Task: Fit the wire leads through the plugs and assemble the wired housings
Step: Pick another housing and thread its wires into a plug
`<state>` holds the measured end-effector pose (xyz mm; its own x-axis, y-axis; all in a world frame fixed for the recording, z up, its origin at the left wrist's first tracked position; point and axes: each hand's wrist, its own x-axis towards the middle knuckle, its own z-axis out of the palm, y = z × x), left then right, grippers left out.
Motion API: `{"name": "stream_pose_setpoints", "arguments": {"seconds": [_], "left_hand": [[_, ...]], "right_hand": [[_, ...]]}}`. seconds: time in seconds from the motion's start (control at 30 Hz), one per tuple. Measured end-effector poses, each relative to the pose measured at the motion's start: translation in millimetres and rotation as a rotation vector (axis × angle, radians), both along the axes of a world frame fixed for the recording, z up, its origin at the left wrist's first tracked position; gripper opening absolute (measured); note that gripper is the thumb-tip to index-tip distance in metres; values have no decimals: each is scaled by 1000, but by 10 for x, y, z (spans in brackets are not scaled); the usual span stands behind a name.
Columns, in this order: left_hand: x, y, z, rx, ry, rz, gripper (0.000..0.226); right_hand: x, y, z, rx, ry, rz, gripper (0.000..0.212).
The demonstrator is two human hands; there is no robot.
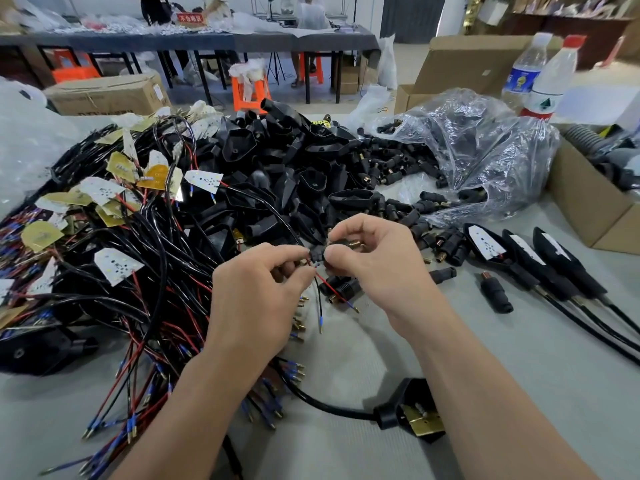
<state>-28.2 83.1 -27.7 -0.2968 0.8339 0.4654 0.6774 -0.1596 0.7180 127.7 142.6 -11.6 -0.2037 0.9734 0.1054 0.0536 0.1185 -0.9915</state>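
Plugs [398, 161] at clear plastic bag [485, 140] mouth, hose [581, 138] in cardboard box [588, 202]

Left side's jammed solid with the wire tangle [121, 271], and the pile of black housings [277, 168] blocks straight ahead. Only open table [519, 368] is near right, between the row of finished housings [519, 258] and a lone housing [391, 410].
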Motion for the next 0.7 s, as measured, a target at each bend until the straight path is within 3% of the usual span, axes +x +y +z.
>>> {"name": "stream_pose_setpoints", "arguments": {"seconds": [0.13, 0.37, 0.7], "left_hand": [[-46, 7, 39, -29, -73, 36, 36], [-62, 32, 40, -116, -193, 31, 11], [14, 17, 21, -52, -186, -37, 23]], "right_hand": [[4, 26, 7, -40, 124, -20, 13], [83, 66, 24, -106, 282, -76, 19], [58, 20, 32, -82, 148, 80, 15]]}}
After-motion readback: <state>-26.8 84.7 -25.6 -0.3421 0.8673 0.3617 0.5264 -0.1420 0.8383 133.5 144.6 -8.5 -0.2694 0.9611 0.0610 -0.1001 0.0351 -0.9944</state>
